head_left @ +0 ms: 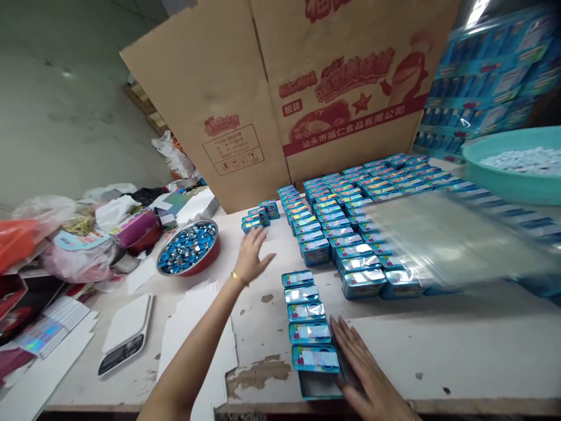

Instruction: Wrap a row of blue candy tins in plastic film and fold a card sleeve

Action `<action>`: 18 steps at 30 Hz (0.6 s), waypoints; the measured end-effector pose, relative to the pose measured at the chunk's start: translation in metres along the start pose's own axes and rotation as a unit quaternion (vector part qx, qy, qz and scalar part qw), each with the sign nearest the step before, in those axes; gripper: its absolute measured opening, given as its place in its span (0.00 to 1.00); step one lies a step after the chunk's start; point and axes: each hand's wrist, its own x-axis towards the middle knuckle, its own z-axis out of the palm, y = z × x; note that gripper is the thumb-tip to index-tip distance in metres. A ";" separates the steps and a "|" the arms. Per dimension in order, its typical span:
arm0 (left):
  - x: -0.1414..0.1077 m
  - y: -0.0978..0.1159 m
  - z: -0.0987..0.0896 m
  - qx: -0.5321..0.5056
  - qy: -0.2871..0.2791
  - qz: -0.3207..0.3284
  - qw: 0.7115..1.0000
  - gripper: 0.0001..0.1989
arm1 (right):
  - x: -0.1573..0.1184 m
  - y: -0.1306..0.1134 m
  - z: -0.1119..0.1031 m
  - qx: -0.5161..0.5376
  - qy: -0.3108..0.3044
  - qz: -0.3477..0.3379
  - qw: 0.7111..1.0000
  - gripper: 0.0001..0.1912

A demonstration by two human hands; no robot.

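Observation:
My left hand (253,255), a yellow band at its wrist, reaches over the table with fingers spread and nothing in them. Just beyond its fingertips stands a small group of blue tins (251,223). My right hand (362,365) lies with its fingers stretched out along the right side of a short row of blue tins (309,332). Its thumb is by the nearest tin, below whose lid a dark hollow shows. Farther back and to the right are many more blue tins (342,240) in rows. A clear plastic sheet or bag (456,240) covers some of them.
A metal bowl (215,257) of blue wrapped pieces stands left of my left hand. Near it lie a white scale (127,333), flat white card (201,333) and piled bags (83,257). A large carton (236,99) stands behind; a turquoise basin (508,175) is at right.

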 end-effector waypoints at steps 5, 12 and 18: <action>0.086 -0.085 0.034 0.132 -0.090 -0.150 0.976 0.48 | 0.010 -0.001 0.003 -0.093 0.034 -0.041 0.994 0.51; 0.075 -0.090 0.062 0.146 -0.001 -0.121 0.982 0.26 | 0.014 0.000 0.002 -0.094 0.032 -0.030 0.995 0.52; 0.001 -0.059 0.014 -0.024 0.116 -0.143 0.983 0.18 | 0.013 -0.009 -0.010 -0.048 -0.016 0.013 0.999 0.64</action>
